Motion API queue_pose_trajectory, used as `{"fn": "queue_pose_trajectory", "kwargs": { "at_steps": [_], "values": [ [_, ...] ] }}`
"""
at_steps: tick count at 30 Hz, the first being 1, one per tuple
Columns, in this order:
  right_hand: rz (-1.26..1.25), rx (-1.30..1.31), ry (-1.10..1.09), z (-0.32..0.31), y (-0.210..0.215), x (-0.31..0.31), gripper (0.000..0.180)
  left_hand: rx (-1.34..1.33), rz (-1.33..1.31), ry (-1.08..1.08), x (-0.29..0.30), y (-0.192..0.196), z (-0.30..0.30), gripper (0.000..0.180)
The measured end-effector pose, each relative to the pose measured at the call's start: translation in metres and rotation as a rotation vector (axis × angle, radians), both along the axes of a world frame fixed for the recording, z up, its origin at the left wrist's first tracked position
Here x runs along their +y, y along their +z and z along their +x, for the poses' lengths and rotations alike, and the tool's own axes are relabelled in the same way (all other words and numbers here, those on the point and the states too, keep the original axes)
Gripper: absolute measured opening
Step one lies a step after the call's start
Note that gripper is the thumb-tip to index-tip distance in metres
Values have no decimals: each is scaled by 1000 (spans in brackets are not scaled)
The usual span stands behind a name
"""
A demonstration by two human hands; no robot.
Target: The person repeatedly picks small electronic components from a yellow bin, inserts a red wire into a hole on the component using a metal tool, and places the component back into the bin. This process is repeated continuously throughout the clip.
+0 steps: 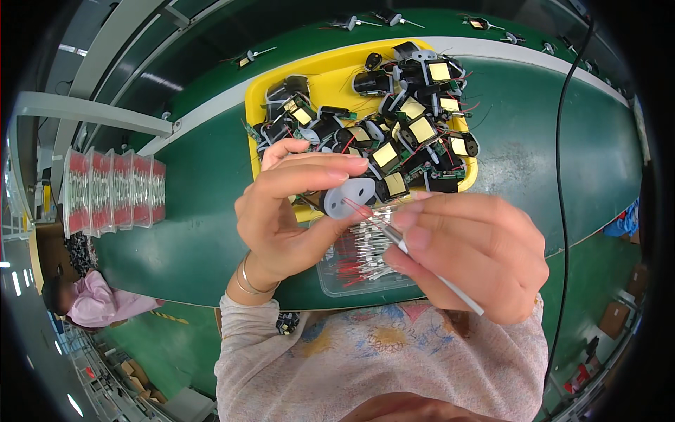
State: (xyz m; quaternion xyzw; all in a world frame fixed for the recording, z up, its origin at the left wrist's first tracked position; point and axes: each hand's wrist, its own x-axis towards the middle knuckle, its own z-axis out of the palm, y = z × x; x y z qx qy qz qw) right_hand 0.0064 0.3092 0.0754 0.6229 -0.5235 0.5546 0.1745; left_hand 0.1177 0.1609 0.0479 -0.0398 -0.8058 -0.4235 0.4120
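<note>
My left hand is closed round a small part with a pale grey, leaf-shaped cap, which has dark holes. Its body is mostly hidden by my fingers. My right hand pinches a thin metal-and-white probe, tilted so its white end points down toward me. Fine red wires run from the probe's upper end to the cap's face; whether they pass through a hole I cannot tell. Just below both hands lies a clear plastic box of similar silver-white probes with red wires.
Behind my hands a yellow tray is heaped with black housings, circuit boards and wires. Stacked clear boxes stand at the left. Probe-fitted units lie on the far green belt. A black cable hangs at right. A person in pink sits at left.
</note>
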Motion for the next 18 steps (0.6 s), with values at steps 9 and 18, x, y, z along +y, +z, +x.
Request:
{"fn": "queue_pose_trajectory", "kwargs": {
  "at_steps": [9, 18],
  "values": [
    [8, -107, 54, -5, 4, 0, 39, 14, -23, 13, 1, 2, 0, 43],
    [-5, -84, 61, -3, 0, 0, 41, 20, -30, 12, 1, 2, 1, 44]
  ]
}}
